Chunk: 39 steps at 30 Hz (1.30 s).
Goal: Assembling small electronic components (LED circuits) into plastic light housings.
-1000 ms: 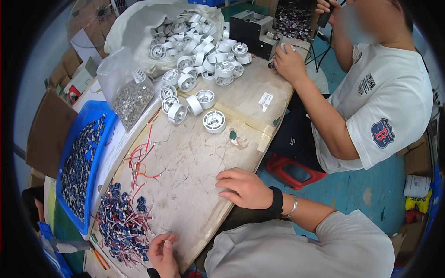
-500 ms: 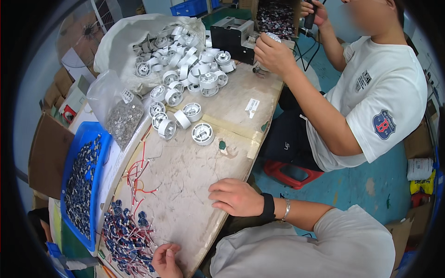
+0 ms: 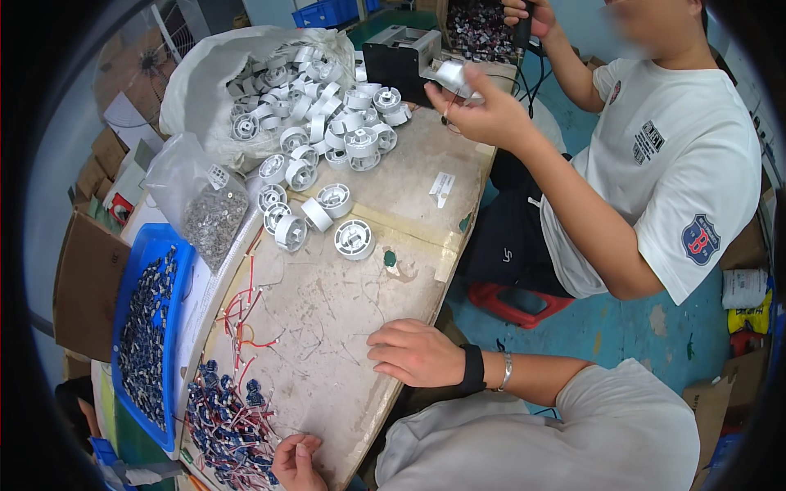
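My right hand (image 3: 417, 352) lies palm down on the worn wooden tabletop, fingers stretched out and holding nothing. A black band and a metal bracelet circle that wrist. Lower down, my left hand (image 3: 296, 463) rests by the table's near edge, its fingers curled in toward the thumb; nothing shows in them. Right beside it lies a heap of small blue circuit boards (image 3: 225, 425) with red and white wires. Loose red wires (image 3: 239, 315) trail upward from the heap. White plastic wheel hubs (image 3: 354, 239) stand farther up the table, beyond my right hand.
A blue tray (image 3: 176, 327) of small dark parts stands at the left, beside a clear bag (image 3: 214, 217) of metal pieces. More hubs spill from a white sack (image 3: 192, 98). At right, a co-worker (image 3: 647, 180) holds a white part near a black machine (image 3: 401, 65).
The co-worker's hand has turned and drawn back from the machine, with a white part showing in it. My hands have hardly moved; the view has shifted slightly.
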Motion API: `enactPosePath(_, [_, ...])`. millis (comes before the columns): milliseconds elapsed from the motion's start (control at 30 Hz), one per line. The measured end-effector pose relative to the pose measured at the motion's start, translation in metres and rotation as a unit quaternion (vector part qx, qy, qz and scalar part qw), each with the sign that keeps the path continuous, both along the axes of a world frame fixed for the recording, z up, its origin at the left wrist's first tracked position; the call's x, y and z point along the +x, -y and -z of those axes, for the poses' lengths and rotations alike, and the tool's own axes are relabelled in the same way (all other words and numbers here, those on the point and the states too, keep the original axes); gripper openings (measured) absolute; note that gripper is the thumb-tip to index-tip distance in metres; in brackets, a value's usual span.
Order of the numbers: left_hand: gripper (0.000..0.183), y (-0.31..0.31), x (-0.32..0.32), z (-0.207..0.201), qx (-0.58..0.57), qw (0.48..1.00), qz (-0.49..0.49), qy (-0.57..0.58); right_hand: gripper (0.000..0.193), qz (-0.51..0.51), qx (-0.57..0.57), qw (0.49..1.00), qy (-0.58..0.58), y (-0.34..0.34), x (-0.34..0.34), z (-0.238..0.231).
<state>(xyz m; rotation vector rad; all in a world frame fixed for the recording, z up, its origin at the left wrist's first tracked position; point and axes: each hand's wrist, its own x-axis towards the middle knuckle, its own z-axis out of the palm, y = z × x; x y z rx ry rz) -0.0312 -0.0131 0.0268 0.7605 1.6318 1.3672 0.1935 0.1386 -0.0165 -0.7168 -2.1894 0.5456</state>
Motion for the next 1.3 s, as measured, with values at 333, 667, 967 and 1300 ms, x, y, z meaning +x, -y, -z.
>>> enactPosePath(333, [0.015,-0.0006,-0.0016,0.0009,0.005,1.0,0.007,-0.008,0.018,0.0,0.005,1.0,0.005,-0.0013,0.0017,-0.0018])
enactPosePath(667, [0.013,-0.0018,0.0001,0.0008,0.005,1.0,0.006,-0.007,0.018,-0.002,0.003,1.0,-0.011,-0.0008,0.0017,-0.0021])
enactPosePath(967, [0.014,-0.0026,0.0007,0.0011,-0.002,1.0,0.004,-0.018,0.018,-0.002,0.015,1.0,-0.018,-0.0014,0.0015,-0.0013])
enactPosePath(1300, [0.015,-0.0031,0.004,0.0006,-0.001,0.999,-0.006,-0.032,0.017,0.0,0.017,1.0,-0.024,-0.0013,0.0012,-0.0004])
